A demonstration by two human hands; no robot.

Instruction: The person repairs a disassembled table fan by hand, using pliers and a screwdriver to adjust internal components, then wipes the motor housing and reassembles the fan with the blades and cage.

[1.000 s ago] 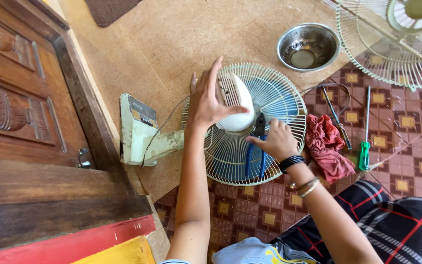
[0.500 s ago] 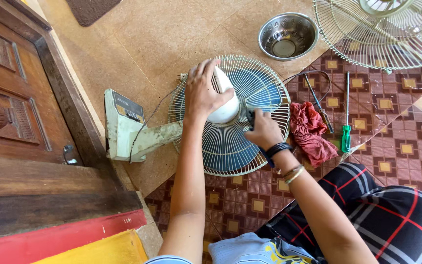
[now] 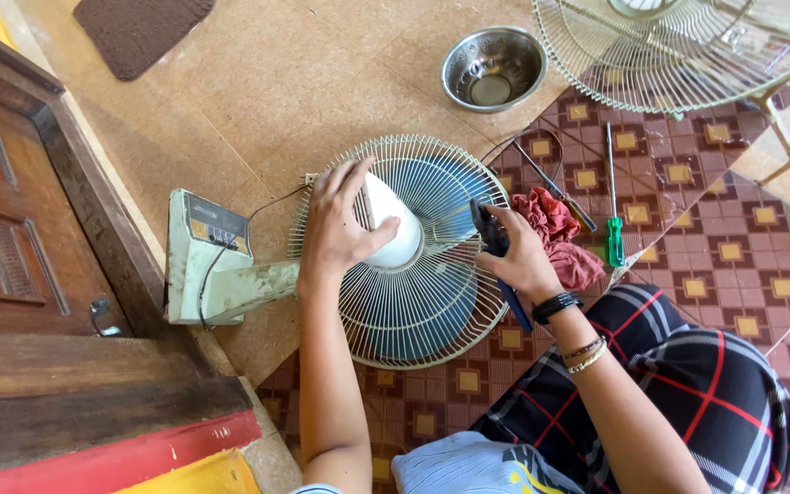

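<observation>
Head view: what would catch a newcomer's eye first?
The fan lying face-down mid-floor, its wire cage over blue blades. The left hand rests on its white motor housing; the right hand holds dark pliers at the cage. To the right lie a red rag and a green-handled screwdriver; a steel bowl sits above.

The left arm reaches straight forward, bare to the elbow. The left hand (image 3: 340, 233) lies palm down with fingers spread and the thumb hooked out to the right. The right arm comes in bent from the lower right, bracelets on its wrist. The right hand (image 3: 521, 256) is curled closed, knuckles up.
</observation>
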